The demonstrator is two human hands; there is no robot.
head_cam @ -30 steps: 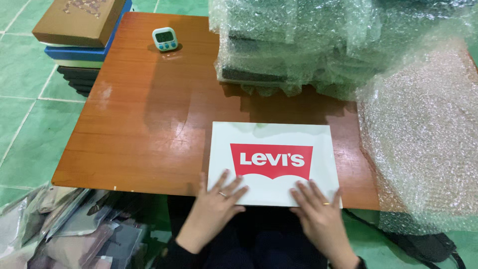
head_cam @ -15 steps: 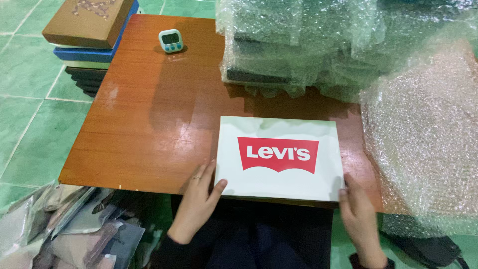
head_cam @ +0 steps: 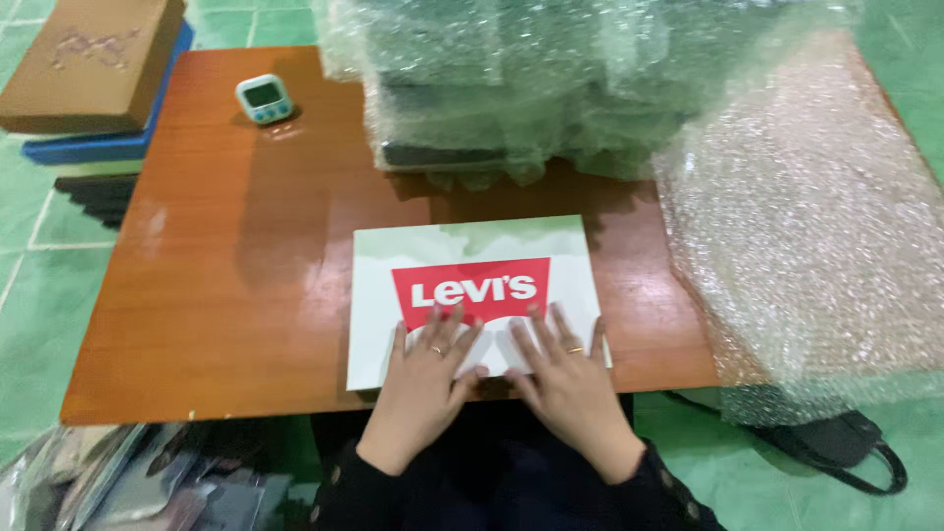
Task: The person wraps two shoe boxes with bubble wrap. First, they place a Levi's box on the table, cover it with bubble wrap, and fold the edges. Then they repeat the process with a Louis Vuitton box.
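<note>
Wooden and reddish-brown, the bench (head_cam: 246, 295) is taking up most of the view, standing on a green tiled floor (head_cam: 29, 285). A big sheet of bubble wrap (head_cam: 806, 236) is draping over the bench's right end and hanging past its near edge. At the far side a stack of wrapped parcels (head_cam: 492, 88) is sitting under more clear bubble film. Off the bench's far left corner a pile of flat boxes (head_cam: 88, 88) is resting on the floor, a brown one on top of a blue one.

The white box (head_cam: 472, 265) with a red emblem on its lid is lying flat at the near edge of the bench, in the middle, just in front of the person. Both hands are pressing down on its near half. The left hand (head_cam: 428, 379) is lying palm down with fingers spread, a ring showing on one finger; its grip is open and flat, closing around nothing. The right hand (head_cam: 565, 379) is lying the same way just beside it, fingers fanned over the lid, also wearing a ring, flat and holding nothing.

A dark bag (head_cam: 836, 447) is lying on the floor at the right. A small white and blue timer (head_cam: 264, 98) is standing near the bench's far left corner, well apart from the box.
</note>
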